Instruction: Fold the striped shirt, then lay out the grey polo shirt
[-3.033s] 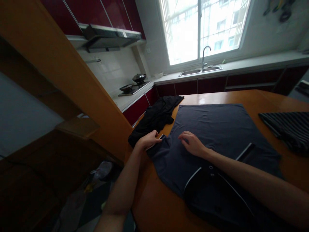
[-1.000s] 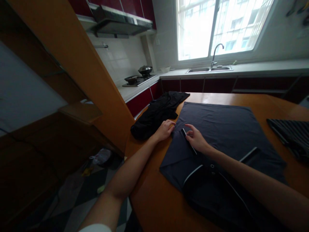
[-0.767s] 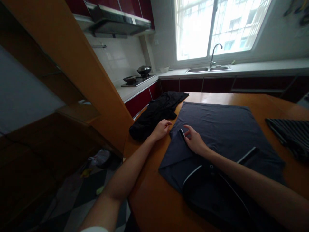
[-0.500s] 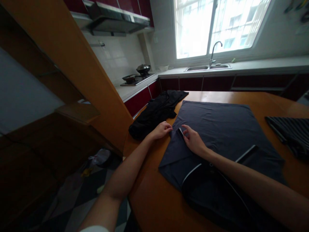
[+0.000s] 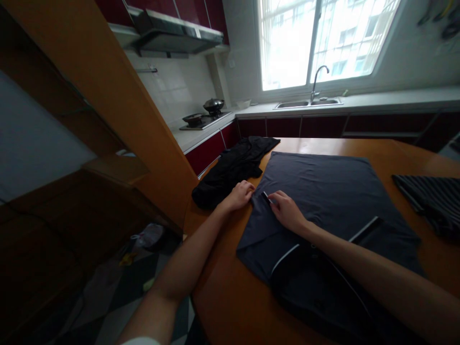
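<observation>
A dark grey polo shirt (image 5: 323, 182) lies spread on the wooden table, its black, white-edged collar (image 5: 287, 261) toward me. My left hand (image 5: 241, 195) rests at the shirt's left edge, fingers curled and closed on the fabric there. Just to the right, my right hand (image 5: 285, 208) pinches a black band with a white edge (image 5: 266, 197), which looks like a sleeve cuff lying on the shirt. A similar black-and-white band (image 5: 364, 229) shows beyond my right forearm. Part of the collar area is dark and hard to make out.
A black garment (image 5: 230, 170) lies at the table's left edge, and a striped dark garment (image 5: 431, 196) on the right. The wooden table (image 5: 219, 287) has its edge beside my left forearm. Behind are a stove (image 5: 206, 120) with pans and a sink (image 5: 307, 103).
My right hand's fingers have closed from a wider spread onto the black band. My left hand has shifted very slightly at the shirt's edge.
</observation>
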`<act>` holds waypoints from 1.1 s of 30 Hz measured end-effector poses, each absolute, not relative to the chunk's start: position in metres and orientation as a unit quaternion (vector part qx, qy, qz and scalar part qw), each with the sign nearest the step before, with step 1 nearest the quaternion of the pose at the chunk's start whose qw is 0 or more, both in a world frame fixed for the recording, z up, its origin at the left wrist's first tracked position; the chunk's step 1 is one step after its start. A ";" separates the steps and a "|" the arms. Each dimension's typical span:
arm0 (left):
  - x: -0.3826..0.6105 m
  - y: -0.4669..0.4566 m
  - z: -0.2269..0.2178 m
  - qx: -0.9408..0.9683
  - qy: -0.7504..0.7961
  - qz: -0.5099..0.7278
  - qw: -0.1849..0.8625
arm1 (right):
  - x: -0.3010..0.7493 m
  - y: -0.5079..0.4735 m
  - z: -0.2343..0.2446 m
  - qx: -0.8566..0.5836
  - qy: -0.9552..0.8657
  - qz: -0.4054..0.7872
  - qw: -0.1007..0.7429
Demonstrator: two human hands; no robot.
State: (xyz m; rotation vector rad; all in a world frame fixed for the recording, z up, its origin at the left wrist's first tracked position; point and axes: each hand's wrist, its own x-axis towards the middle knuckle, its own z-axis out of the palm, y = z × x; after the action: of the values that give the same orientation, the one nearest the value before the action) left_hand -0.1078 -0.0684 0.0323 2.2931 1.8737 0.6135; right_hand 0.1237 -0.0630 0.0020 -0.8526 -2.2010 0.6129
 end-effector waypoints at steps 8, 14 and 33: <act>-0.058 -0.126 0.039 0.821 0.564 0.073 0.051 | 0.125 -0.067 0.002 -0.315 -0.897 0.135 0.280; -0.083 -0.175 0.019 0.794 0.603 -0.001 0.076 | 0.121 -0.068 -0.001 -0.323 -0.900 0.127 0.263; -0.128 -0.233 0.076 0.837 0.452 0.134 0.279 | 0.120 -0.065 -0.005 -0.332 -0.891 0.146 0.272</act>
State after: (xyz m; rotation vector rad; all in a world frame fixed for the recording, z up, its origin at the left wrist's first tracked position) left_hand -0.1282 -0.2328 0.0760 2.2440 1.2119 0.3601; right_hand 0.1197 -0.0652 -0.0053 -0.8935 -2.4001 0.3937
